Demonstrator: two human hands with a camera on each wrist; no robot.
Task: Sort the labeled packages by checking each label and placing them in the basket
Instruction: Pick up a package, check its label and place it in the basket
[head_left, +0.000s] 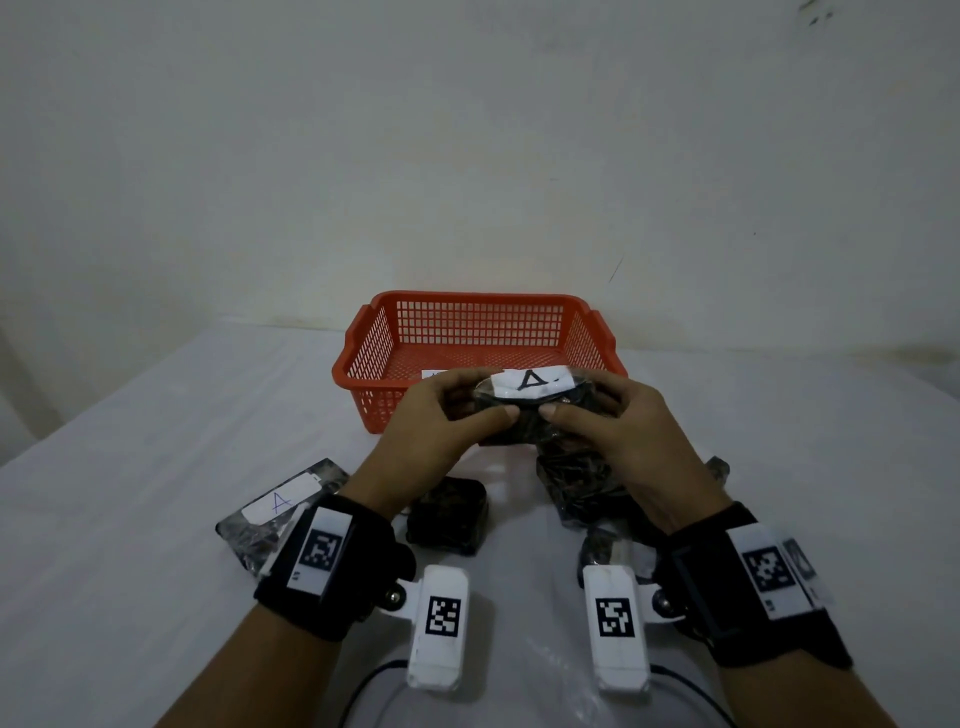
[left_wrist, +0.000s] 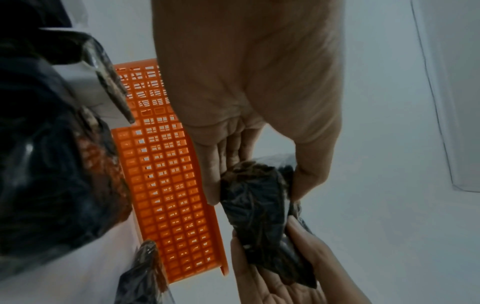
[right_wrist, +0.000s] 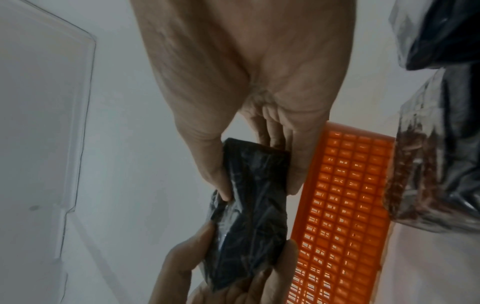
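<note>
Presently, item one: a dark plastic-wrapped package (head_left: 524, 410) with a white label (head_left: 531, 383) marked "A" (facing up), pinched at one end by the left hand (head_left: 447, 410) and at the other by the right hand (head_left: 602, 415), thumbs nearly meeting. Just beyond the fingers: an orange mesh basket (head_left: 363, 358). Below the left wrist: another "A" package (head_left: 275, 509). Between the forearms: more dark packages (head_left: 449, 514) on the white table (head_left: 130, 467).
</note>
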